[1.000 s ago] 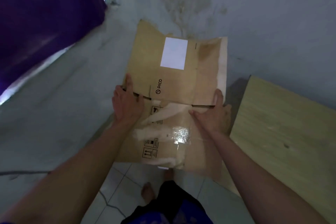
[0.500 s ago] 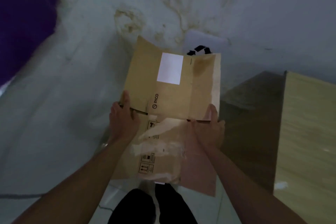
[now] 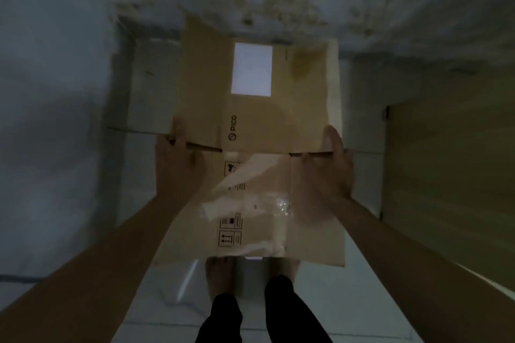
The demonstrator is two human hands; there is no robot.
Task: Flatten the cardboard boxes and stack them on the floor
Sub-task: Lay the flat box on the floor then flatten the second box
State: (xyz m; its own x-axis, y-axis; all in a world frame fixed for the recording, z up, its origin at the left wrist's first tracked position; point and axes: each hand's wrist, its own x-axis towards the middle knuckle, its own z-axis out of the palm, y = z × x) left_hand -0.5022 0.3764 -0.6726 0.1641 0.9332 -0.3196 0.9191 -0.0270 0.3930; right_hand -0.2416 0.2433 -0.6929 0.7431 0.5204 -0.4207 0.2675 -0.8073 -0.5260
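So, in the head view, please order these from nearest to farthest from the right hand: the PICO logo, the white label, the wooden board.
From the right hand, gripping the cardboard box at its right edge:
1. Wooden board, just to its right.
2. PICO logo, leftward across the box.
3. White label, on the upper panel.
The first two are rather close.

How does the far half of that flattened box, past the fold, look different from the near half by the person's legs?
The far half carries a white label and a printed brand name; the near half shows small handling symbols. The far half's surface looks plain, with a darker stain; the near half has shiny clear tape and pale torn patches. Both are brown cardboard of one flattened box, gripped at the fold by the left hand and the right hand.
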